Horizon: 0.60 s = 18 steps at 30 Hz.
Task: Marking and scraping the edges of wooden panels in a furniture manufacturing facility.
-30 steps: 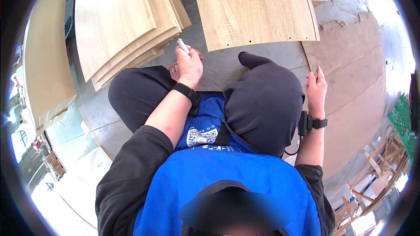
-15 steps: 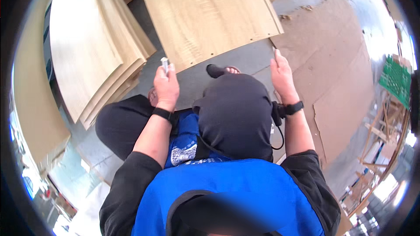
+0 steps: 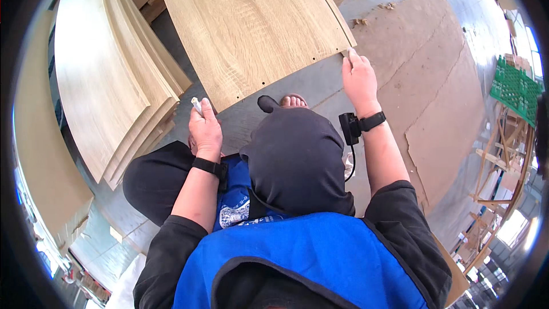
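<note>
A: Head view, looking down. Left hand (image 3: 206,134)?
B: Forearm reaching forward, left of the dark-trousered knee (image 3: 297,160). Wrist fairly straight, thumb pointing toward the far side.
A: Grip?
B: Closed. Fingers wrapped round a short white stick (image 3: 197,105), its end poking out beyond the fist.
A: Near the work?
B: Just beside the near left corner of the wood-grain panel (image 3: 251,34). Can't tell if the thumb touches.
A: Panel's position?
B: Ahead of the person, beyond the knee, running to the far side. Dark holes (image 3: 263,83) along its near edge. A fanned stack of boards (image 3: 108,80) to its left.
A: Right hand (image 3: 361,83)?
B: Arm stretched further out, right of the knee; black wrist device (image 3: 350,128) strapped on. Fingertips at the panel's near right corner, fingers close together.
A: Pinching anything?
B: Too small to tell; can't say how far the grip is closed.
A: Right side?
B: Brown cardboard (image 3: 434,91) on the floor, green plastic crate (image 3: 514,88) beyond.
</note>
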### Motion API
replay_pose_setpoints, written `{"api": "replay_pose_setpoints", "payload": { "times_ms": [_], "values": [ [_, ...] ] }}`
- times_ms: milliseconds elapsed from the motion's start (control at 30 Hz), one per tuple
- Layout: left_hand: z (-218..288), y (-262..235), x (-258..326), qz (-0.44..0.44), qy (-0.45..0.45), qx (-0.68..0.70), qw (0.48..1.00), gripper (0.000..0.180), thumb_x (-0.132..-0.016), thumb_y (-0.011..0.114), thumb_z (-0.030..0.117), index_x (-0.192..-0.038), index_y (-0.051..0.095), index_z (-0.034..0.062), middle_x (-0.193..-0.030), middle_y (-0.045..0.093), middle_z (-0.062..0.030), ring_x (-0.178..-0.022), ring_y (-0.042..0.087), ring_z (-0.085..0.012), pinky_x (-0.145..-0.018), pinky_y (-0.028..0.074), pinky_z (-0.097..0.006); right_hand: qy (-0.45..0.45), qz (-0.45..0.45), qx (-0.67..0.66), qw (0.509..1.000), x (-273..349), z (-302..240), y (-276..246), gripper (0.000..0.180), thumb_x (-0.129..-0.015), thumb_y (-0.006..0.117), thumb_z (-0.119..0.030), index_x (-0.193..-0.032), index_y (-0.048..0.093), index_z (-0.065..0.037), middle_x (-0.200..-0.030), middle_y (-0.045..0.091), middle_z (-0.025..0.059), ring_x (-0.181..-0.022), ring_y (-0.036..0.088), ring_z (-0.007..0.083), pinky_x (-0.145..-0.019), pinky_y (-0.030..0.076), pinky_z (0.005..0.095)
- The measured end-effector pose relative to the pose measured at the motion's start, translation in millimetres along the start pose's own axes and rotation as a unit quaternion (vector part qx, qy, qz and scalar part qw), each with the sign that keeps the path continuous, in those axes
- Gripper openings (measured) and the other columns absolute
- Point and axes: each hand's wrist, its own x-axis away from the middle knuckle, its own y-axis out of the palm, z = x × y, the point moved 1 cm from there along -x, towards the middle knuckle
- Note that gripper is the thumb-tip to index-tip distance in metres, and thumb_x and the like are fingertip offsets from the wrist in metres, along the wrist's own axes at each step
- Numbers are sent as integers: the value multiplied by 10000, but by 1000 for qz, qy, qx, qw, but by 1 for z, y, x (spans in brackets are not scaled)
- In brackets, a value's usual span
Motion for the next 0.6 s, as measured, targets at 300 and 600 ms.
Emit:
{"api": "replay_pose_setpoints", "payload": {
  "times_ms": [300,600],
  "values": [
    [11,7,4,-77,-4,9,997,375,-948,565,363,-903,584,-8,-663,592,-34,-503,570,-97,-465,461,-251,-21,-154,4,988,33,-58,9,306,-938,448,-253,-1178,565,-103,-866,612,173,-821,633,353,-717,515,474],
    [10,5,3,-87,-33,44,995,352,-943,578,344,-914,590,-7,-670,634,-57,-500,570,-90,-455,458,-238,-27,-117,50,991,30,-43,17,303,-959,404,-244,-1168,570,-100,-895,630,204,-798,636,371,-719,521,477]
  ]
}}
